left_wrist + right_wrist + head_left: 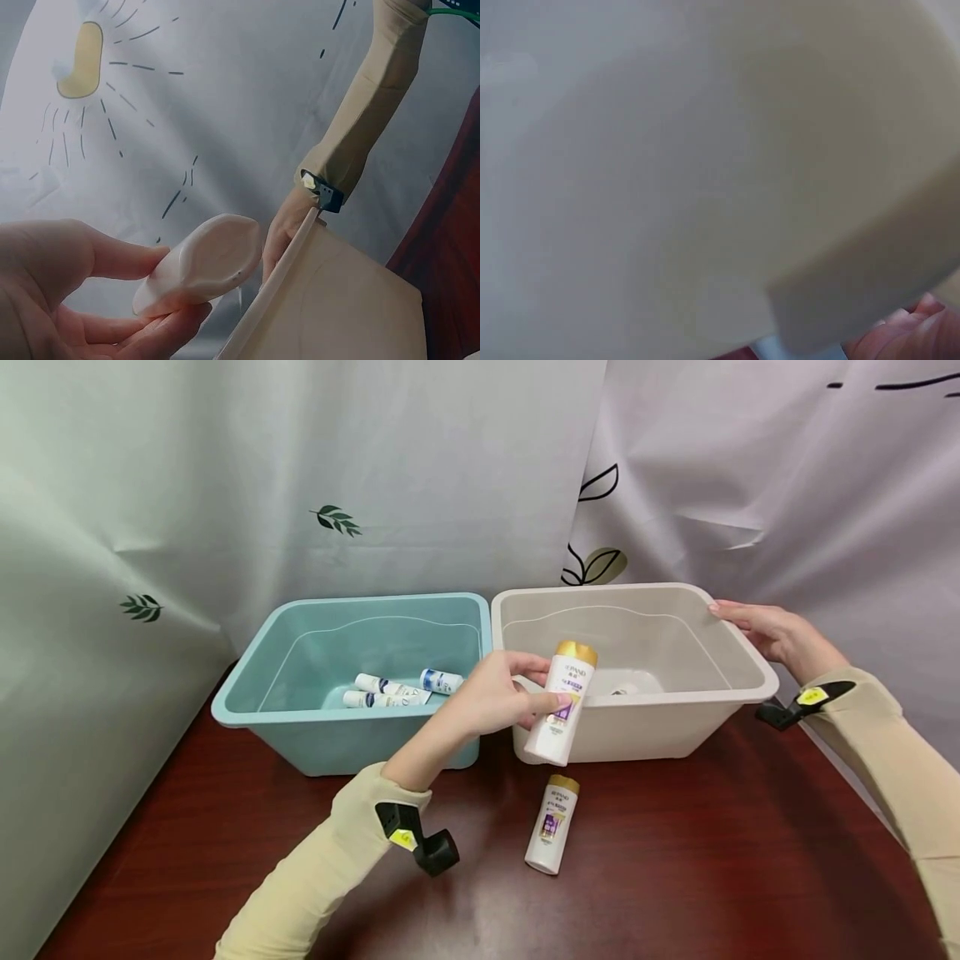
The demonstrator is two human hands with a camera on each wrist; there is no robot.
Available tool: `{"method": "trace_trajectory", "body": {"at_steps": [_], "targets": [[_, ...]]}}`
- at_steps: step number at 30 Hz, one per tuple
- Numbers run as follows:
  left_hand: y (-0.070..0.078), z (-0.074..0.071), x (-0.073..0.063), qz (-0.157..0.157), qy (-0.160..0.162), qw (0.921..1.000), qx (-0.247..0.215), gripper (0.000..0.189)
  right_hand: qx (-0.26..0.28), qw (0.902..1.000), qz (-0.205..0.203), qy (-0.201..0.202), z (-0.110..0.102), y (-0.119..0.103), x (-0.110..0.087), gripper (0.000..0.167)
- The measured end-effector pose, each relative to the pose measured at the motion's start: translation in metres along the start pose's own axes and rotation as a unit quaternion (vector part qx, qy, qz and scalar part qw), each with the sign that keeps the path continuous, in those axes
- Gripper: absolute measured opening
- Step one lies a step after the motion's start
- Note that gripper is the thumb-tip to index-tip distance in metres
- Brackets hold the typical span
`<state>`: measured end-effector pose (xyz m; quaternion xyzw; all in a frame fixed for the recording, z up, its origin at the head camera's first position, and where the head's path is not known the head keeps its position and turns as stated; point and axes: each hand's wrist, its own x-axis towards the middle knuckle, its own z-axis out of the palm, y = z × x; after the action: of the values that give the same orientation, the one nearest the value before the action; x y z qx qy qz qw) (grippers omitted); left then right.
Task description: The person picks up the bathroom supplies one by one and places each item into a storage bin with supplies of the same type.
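Observation:
In the head view my left hand (pixel 510 693) pinches a white shampoo bottle (pixel 561 706) with a gold cap between thumb and fingers. The bottle overlaps the front rim of the beige bin (pixel 645 697), cap up and slightly tilted. Its pale base (pixel 225 251) faces the left wrist camera. A second matching shampoo bottle (pixel 552 824) lies on the table below it. My right hand (pixel 783 631) rests with extended fingers at the right rim of the beige bin; its thumb is hidden. Mostly the bin's blurred wall (pixel 667 187) fills the right wrist view.
Left of the beige bin, a blue bin (pixel 360 739) holds two white tubes (pixel 386 700) and a small blue-and-white bottle (pixel 441 682). Both bins stand side by side on the dark red table (pixel 675 860). A patterned white curtain (pixel 420 468) hangs behind them.

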<state>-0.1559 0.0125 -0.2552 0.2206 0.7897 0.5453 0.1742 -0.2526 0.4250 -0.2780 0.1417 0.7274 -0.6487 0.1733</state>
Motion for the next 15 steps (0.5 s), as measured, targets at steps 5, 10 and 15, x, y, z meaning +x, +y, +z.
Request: {"method": "trace_trajectory", "body": {"at_steps": [5, 10, 15], "targets": [[0.003, -0.001, 0.003, -0.011, 0.007, 0.9999, -0.004, 0.043, -0.004, 1.0000, -0.003, -0.001, 0.002, 0.000, -0.001, 0.019], [0.005, -0.001, 0.008, -0.015, 0.010, 0.9998, -0.004, 0.044, 0.001, 1.0000, -0.006, 0.000, 0.002, 0.000, -0.001, 0.019], [0.007, 0.000, 0.013, -0.021, 0.012, 0.9997, -0.010, 0.042, 0.003, 1.0000, -0.009, 0.002, 0.002, 0.000, -0.001, 0.019]]}}
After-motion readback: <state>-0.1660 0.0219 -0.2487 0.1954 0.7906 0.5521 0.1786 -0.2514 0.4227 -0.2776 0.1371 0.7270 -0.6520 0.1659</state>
